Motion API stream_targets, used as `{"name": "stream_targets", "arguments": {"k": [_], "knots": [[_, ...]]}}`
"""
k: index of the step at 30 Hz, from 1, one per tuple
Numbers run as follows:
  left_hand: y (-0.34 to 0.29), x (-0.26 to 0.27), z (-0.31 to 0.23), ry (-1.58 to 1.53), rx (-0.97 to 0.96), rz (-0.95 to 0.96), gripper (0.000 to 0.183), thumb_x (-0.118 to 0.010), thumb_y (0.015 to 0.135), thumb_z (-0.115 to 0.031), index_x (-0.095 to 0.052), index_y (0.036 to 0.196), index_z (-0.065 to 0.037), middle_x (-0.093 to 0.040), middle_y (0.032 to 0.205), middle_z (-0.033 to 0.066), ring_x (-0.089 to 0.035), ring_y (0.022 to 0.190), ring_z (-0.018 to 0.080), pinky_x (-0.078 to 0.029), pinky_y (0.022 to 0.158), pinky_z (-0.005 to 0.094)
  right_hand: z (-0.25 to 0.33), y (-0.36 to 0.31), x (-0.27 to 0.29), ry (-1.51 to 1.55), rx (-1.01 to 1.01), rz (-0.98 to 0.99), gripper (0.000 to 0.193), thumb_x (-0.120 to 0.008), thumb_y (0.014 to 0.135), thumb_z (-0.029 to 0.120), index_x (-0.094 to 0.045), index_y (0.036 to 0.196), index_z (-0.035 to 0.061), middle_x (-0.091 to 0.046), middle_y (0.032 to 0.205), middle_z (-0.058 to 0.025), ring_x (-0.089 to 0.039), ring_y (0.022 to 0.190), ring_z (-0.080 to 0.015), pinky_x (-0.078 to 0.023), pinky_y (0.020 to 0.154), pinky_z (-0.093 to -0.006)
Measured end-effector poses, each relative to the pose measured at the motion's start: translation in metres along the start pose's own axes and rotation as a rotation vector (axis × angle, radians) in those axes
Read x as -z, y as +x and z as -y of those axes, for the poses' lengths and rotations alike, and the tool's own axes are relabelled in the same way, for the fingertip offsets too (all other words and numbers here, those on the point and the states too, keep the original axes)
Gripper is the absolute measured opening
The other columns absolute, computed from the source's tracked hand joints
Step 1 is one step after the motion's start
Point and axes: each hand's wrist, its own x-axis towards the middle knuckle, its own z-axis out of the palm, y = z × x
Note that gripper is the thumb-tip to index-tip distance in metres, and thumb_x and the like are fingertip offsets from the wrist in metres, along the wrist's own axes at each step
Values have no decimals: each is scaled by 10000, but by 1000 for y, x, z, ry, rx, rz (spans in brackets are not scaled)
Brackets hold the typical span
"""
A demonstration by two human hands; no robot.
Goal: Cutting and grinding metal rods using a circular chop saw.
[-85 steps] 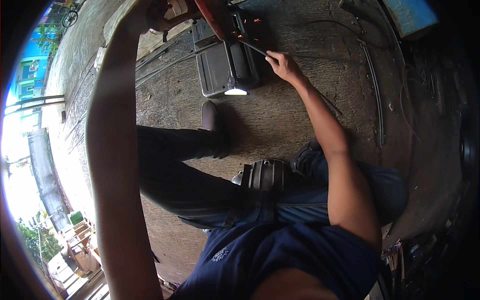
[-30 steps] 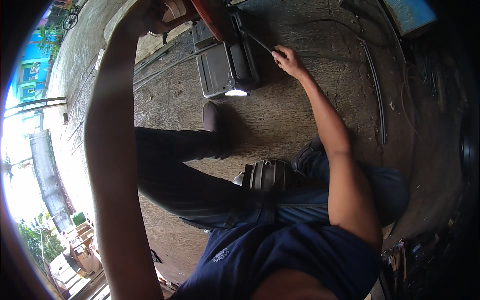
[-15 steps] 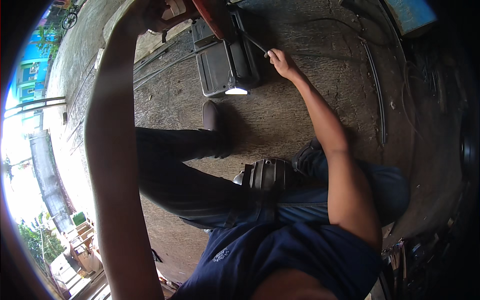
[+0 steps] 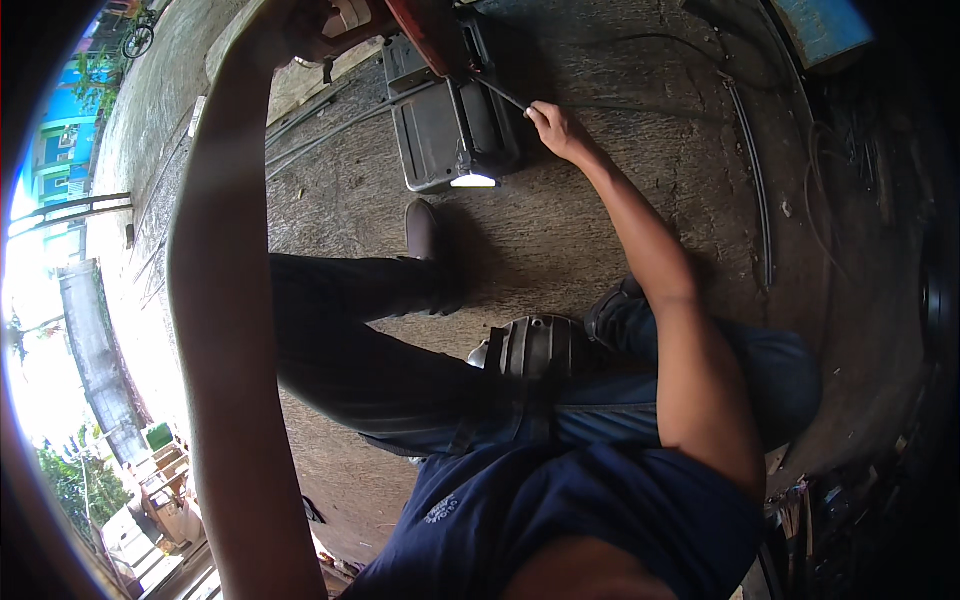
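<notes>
My right hand [image 4: 556, 130] is closed round the end of a thin dark rod handle [image 4: 502, 92], which runs up and left to a red metal arm [image 4: 428, 38]. That arm slants over a dark grey, box-shaped machine base [image 4: 425, 140] on the ground. Stretched far forward along the left, my left arm ends at the top edge, where my left hand [image 4: 300, 38] is in deep shadow by the reddish metalwork. Its fingers cannot be made out. A bright patch [image 4: 473, 181] shines at the base's near end.
A ribbed metal housing [image 4: 540, 345] sits on the rough ground between my legs. Long thin rods [image 4: 310, 135] run left from the base, and another pair of rods [image 4: 757, 190] lies on the right. A blue metal object [image 4: 820, 35] stands at the top right.
My right hand has shifted slightly left, and the rod handle has swung a little with it. My left arm stays nearly where it was.
</notes>
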Motion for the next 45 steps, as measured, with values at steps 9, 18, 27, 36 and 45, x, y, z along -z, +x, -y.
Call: {"name": "stream_targets", "arguments": {"k": [9,18,27,36,45], "knots": [[2,2,2,-2,-68,61,311,-516,901,-267,-587,1178,-148,-595,984,20,-561,852,164,-496,757,364,-11,-2,-6,-74,388,-353,215,-648,883,166,-644,943,-40,-665,831,-219,-656,767,-383,-524,611,-401],[5,9,5,-10,139,-171,352,-580,823,-358,-573,1064,-102,-562,909,72,-559,782,220,-513,658,396,13,-1,8,-143,289,-240,223,-691,835,144,-656,926,-56,-668,841,-198,-658,768,-365,-539,647,-384],[-6,-10,-9,6,165,-147,329,-572,839,-374,-591,1049,-121,-561,878,63,-551,762,204,-515,634,407,25,-5,9,-228,293,-248,198,-699,807,169,-654,944,33,-665,836,-138,-650,759,-341,-534,643,-408],[-10,-6,-7,7,11,-30,318,-552,878,-371,-614,1115,-168,-577,902,23,-553,805,177,-501,764,375,29,-8,5,-281,251,-174,224,-710,802,149,-573,937,33,-668,857,-142,-658,784,-333,-533,639,-396],[3,12,6,-76,166,-146,337,-577,849,-396,-605,1066,-139,-585,942,49,-567,846,227,-510,692,467,28,-9,-2,-166,217,-157,254,-664,848,177,-545,1009,20,-636,935,-178,-641,819,-367,-533,662,-421]]}}
